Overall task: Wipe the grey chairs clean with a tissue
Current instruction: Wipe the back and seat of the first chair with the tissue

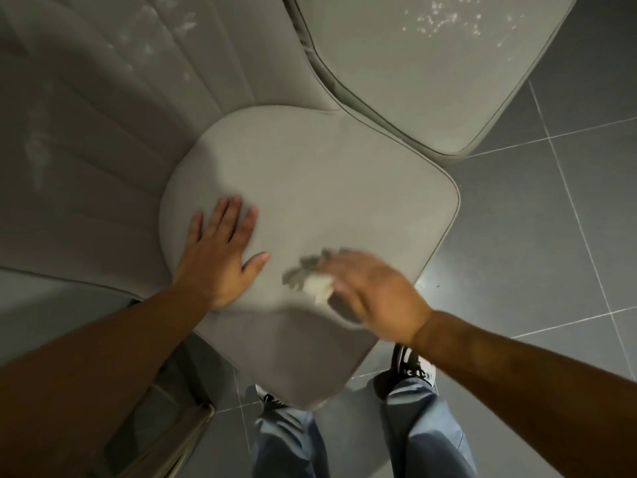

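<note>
Grey chair seat is taking my flat, spread left hand on its near-left part; my blurred right hand is gripping crumpled white tissue on seat's front

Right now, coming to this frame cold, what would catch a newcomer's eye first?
The two hands on the grey seat cushion at centre: the left hand lies flat with fingers spread near the cushion's left edge, while the right hand, motion-blurred, holds a crumpled tissue against the near part of the seat. Next, the white specks scattered over the second chair's seat at upper right.
</note>
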A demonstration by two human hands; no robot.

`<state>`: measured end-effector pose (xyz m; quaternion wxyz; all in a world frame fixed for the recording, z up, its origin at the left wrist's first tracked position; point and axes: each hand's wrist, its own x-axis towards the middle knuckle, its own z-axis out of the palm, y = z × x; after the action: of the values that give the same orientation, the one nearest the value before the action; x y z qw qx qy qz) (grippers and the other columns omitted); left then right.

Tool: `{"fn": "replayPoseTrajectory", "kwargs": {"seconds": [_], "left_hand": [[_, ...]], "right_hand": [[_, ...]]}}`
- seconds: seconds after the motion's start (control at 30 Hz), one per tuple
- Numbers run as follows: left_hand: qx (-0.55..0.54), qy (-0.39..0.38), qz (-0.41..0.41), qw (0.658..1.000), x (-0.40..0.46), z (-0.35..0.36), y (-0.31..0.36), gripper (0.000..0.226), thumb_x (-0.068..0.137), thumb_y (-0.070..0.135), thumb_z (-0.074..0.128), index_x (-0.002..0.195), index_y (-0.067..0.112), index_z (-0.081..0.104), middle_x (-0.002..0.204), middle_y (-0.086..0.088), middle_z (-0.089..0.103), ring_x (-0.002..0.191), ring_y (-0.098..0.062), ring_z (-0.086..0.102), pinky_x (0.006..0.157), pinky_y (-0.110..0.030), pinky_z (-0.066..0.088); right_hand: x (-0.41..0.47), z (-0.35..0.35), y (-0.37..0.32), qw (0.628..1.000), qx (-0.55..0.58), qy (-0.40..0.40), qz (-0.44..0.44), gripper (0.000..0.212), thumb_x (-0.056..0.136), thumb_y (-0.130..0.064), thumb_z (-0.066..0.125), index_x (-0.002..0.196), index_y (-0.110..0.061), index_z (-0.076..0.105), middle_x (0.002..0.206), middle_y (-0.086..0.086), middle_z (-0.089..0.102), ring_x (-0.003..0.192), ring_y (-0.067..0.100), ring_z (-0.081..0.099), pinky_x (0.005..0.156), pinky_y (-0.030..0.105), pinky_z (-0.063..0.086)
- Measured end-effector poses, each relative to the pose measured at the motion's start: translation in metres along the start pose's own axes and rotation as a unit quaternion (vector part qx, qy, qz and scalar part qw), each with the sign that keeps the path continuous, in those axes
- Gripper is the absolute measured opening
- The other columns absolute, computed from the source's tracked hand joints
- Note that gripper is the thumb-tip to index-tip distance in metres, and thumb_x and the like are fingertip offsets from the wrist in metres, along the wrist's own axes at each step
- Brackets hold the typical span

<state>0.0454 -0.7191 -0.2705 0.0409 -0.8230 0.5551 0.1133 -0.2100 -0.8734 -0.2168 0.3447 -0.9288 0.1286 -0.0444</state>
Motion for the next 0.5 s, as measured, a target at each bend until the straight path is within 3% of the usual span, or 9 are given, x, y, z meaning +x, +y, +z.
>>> {"fn": "replayPoseTrajectory", "kwargs": {"seconds": [0.1,0.17,0.27,0.33,0.5], "left_hand": [[-0.013,0.026,0.014,0.999,0.001,0.001,-0.005,0.080,0.094,0.064,0.031,0.160,0.018,0.025,0.167,-0.014,0.021,0.155,-0.030,0.016,0.121,-0.056,0.013],[-0.023,0.040,0.014,0.999,0.000,0.002,-0.003,0.078,0.094,0.061,0.033,0.159,0.017,0.029,0.166,-0.015,0.022,0.154,-0.030,0.017,0.121,-0.056,0.014],[-0.025,0.034,0.016,0.999,0.001,0.000,-0.003,0.077,0.095,0.059,0.031,0.159,0.017,0.029,0.166,-0.015,0.020,0.155,-0.030,0.016,0.122,-0.057,0.014],[-0.021,0.012,0.010,1.000,0.001,-0.003,-0.003,0.077,0.095,0.061,0.026,0.161,0.020,0.024,0.168,-0.013,0.015,0.156,-0.028,0.010,0.124,-0.054,0.009],[-0.026,-0.043,-0.035,0.998,0.000,-0.013,0.001,0.074,0.095,0.064,0.014,0.162,0.032,0.013,0.170,-0.005,-0.003,0.156,-0.021,-0.007,0.125,-0.047,-0.004]], "right_hand": [[0.045,-0.039,0.016,0.973,0.043,0.160,0.160,0.041,0.104,-0.034,0.034,0.138,-0.021,0.053,0.143,0.006,0.053,0.137,0.021,0.042,0.115,0.035,0.030],[0.081,-0.058,0.034,0.970,0.014,0.177,0.164,0.039,0.105,-0.034,0.034,0.137,-0.023,0.052,0.143,0.005,0.052,0.138,0.022,0.040,0.112,0.029,0.029],[0.123,-0.062,0.058,0.992,-0.085,0.024,0.090,0.042,0.105,-0.037,0.030,0.142,-0.025,0.047,0.148,0.002,0.047,0.142,0.025,0.032,0.118,0.039,0.022],[0.130,-0.044,0.063,0.983,-0.156,-0.077,0.053,0.043,0.104,-0.038,0.032,0.142,-0.025,0.047,0.151,0.003,0.043,0.144,0.029,0.030,0.118,0.045,0.018],[0.072,0.025,0.017,0.975,-0.207,-0.084,0.011,0.042,0.101,-0.037,0.040,0.138,-0.025,0.054,0.148,0.003,0.047,0.141,0.032,0.037,0.115,0.052,0.023]]}}
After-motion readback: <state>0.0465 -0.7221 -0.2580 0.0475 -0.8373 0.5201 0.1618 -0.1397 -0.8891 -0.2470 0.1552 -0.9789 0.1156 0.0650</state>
